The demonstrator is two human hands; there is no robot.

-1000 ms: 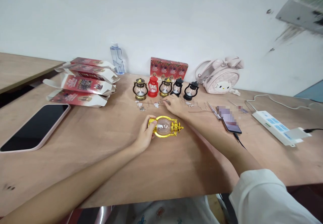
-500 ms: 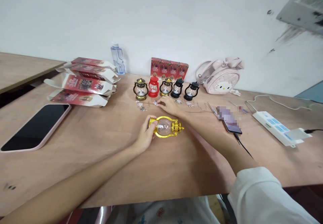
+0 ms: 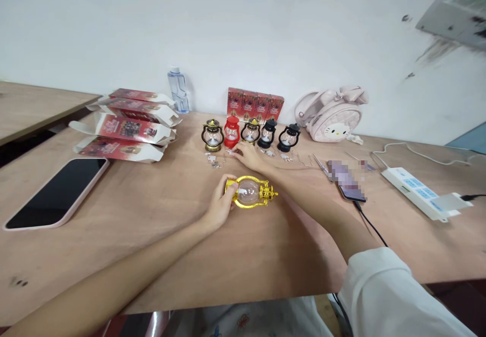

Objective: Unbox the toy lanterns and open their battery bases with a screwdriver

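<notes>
Though shiny, gold lantern [image 3: 249,193] part-hidden.

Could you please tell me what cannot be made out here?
Head view:
Gold lantern: base partly hidden by the left hand.
Small parts by the right hand: too small to tell whether gripped.
Cabled phone: screen partly pixelated.
White sleeve: cut off by the bottom edge.

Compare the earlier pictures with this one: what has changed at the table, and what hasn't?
The right hand has moved left along the small parts, uncovering the black lantern second from the right; its fingers now reach in front of the red lantern. Whether it holds a part is too small to tell. The left hand still grips the gold lantern by its base, and the standing lanterns haven't moved.
</notes>
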